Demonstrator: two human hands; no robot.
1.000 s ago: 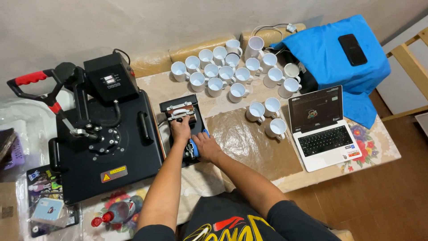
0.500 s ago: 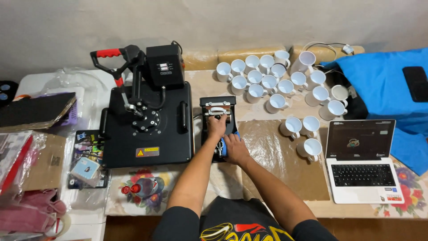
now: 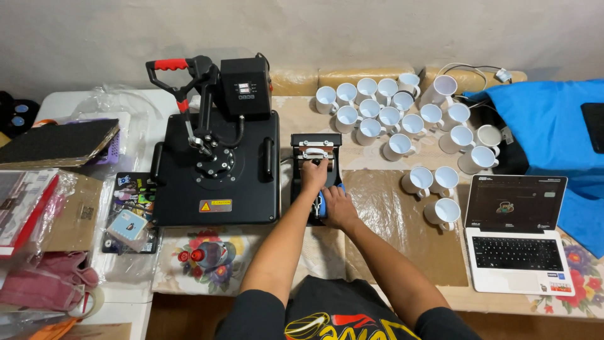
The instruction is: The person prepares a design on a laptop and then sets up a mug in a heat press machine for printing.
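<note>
A small black mug press (image 3: 314,148) stands on the table to the right of a large black flat heat press (image 3: 217,165) with a red-gripped lever. My left hand (image 3: 313,176) is closed on the mug press's handle bar. Just below it, my right hand (image 3: 338,206) rests on a blue-wrapped mug (image 3: 321,204) lying in the press's cradle. My hands hide most of that mug.
Several white mugs (image 3: 389,118) crowd the back of the table, three more (image 3: 434,189) beside a brown sheet (image 3: 390,220). An open laptop (image 3: 517,230) sits at right under a blue cloth (image 3: 547,123). Boxes, bags and packets (image 3: 56,208) fill the left side.
The view has swung left, so the presses sit nearer the centre. Both hands have stayed on the mug press, left on the handle and right at the mug.
</note>
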